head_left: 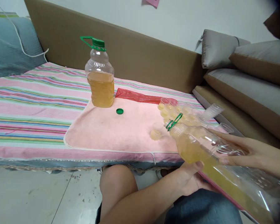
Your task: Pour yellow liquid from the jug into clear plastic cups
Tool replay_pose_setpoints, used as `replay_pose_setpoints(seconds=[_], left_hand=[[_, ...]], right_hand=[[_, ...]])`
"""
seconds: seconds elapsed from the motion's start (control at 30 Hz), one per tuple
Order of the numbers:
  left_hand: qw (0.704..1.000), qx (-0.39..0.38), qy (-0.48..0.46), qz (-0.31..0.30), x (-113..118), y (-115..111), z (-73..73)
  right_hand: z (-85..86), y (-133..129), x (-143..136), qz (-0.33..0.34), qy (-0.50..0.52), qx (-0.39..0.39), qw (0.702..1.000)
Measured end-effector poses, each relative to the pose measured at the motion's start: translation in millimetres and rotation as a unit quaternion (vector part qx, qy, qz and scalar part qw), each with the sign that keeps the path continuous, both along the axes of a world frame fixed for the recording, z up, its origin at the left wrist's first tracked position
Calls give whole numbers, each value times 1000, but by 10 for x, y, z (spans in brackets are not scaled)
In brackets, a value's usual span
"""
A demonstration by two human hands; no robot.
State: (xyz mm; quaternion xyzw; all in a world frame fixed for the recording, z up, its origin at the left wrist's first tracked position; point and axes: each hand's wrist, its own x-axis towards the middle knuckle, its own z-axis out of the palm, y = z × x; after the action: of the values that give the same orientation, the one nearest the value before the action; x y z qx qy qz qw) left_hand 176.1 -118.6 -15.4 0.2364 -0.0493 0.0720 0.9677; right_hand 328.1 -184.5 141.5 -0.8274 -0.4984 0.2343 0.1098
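Observation:
A large clear plastic bottle of yellow liquid lies tilted across my lap side, its uncapped neck with a green ring handle pointing left. My left hand supports it from below, thumb against its side. My right hand grips its upper side farther back. Just left of the bottle mouth, a small clear cup with some yellow liquid stands on the pink cloth. Behind the neck, several similar cups with yellow liquid stand in a cluster. I cannot make out a stream from the mouth.
A second large bottle, capped in green, stands upright at the back left. Near it lie a green cap and a red plastic bag. A stack of clear cups leans at the right, before piled cushions.

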Motion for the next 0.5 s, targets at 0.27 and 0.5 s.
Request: replay_pose_setpoints(seconds=[0.27,0.5], left_hand=[[1000,13,-11,10,-56,-3,50],[1000,9,-17,9,-30,-13,3]], right_hand=[[-2,-19,34,10,9,-36,999],[-27,-33,26,-2,2,-6,1000]])
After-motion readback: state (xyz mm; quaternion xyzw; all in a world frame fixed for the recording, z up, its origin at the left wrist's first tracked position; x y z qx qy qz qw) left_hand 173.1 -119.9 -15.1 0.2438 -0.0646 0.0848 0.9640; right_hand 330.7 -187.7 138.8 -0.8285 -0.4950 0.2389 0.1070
